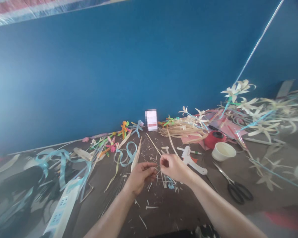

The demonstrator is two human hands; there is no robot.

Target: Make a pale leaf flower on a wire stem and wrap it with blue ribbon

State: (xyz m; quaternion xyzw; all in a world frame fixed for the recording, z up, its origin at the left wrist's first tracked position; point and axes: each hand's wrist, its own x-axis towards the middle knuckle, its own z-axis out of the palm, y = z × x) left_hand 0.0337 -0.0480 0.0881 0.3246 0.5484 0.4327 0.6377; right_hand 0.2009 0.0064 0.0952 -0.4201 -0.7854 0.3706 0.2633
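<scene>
My left hand (142, 177) is over the middle of the dark table, fingers curled and thumb against them. Whatever lies between its fingertips is too small to make out. Just behind it a pale dried leaf strip (138, 152) points away from me; I cannot tell whether the hand touches it. Close on the right, my right hand (174, 167) is closed in a pinch on a thin pale straw strip (152, 142), which slants up and to the left. A second pale strip (172, 142) shows just beyond that hand. The fingertips of both hands nearly meet.
Right of my hands lie a white glue gun (192, 160), black-handled scissors (238, 191), a cream cup (223, 152) and pale straw flowers (258, 105). A white power strip (62, 210) and blue ribbon (62, 158) are at left. Small scraps (151, 207) litter the table.
</scene>
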